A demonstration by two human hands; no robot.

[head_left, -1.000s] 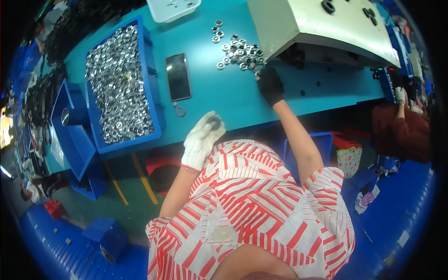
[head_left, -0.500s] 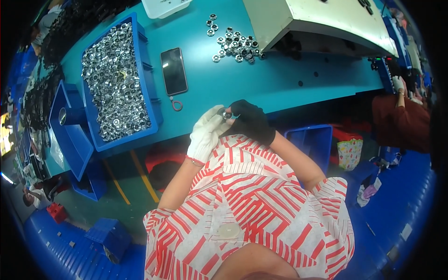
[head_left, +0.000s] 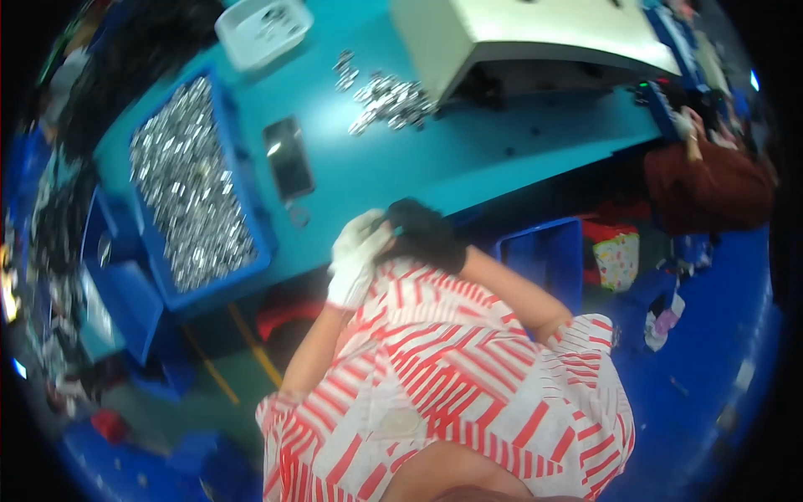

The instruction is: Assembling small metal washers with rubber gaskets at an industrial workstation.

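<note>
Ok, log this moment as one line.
left hand: white glove, against right | right hand: black glove, by table edge | bin: metal parts | loose parts: near machine

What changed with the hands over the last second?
The right hand, in a black glove, drew back from the loose metal rings near the machine to meet the white-gloved left hand at the table edge. Whether it holds anything is unclear. Bin and phone unchanged.

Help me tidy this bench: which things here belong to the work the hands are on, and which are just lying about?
In use:
left hand, white glove
right hand, black glove, meeting the left at the table edge
loose metal rings
blue bin of metal rings
grey machine

Lying about:
phone
white tray
patterned bag
</note>
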